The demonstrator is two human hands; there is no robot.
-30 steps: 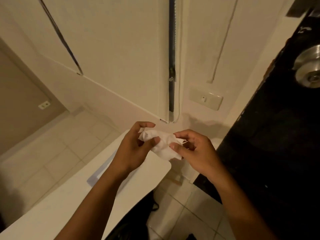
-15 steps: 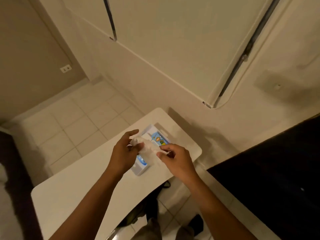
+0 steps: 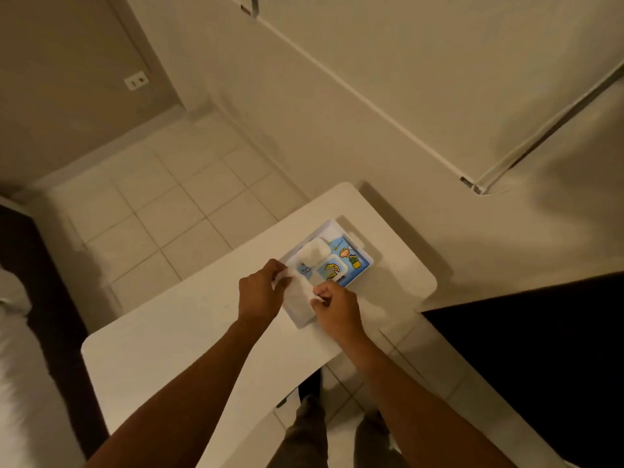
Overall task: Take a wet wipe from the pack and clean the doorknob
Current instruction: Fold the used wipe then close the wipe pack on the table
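A white wet wipe (image 3: 299, 295) is stretched between both hands just above the table. My left hand (image 3: 258, 292) pinches its upper left corner and my right hand (image 3: 336, 307) pinches its right edge. Directly behind the wipe lies the blue wet wipe pack (image 3: 332, 265) with cartoon pictures, its flap open and a white wipe showing at the opening. The pack sits near the far right end of the white table (image 3: 169, 349). The doorknob is out of view.
A dark door (image 3: 540, 349) fills the lower right. White cabinet doors (image 3: 422, 62) hang on the wall above the table. A bed edge (image 3: 20, 332) lies at the left, tiled floor (image 3: 162, 211) beyond the table, and my legs show below the table's edge.
The view has swung down and left, so the doorknob has left the frame and the pack has come into sight. The crumpled wipe is now spread flatter between my hands.
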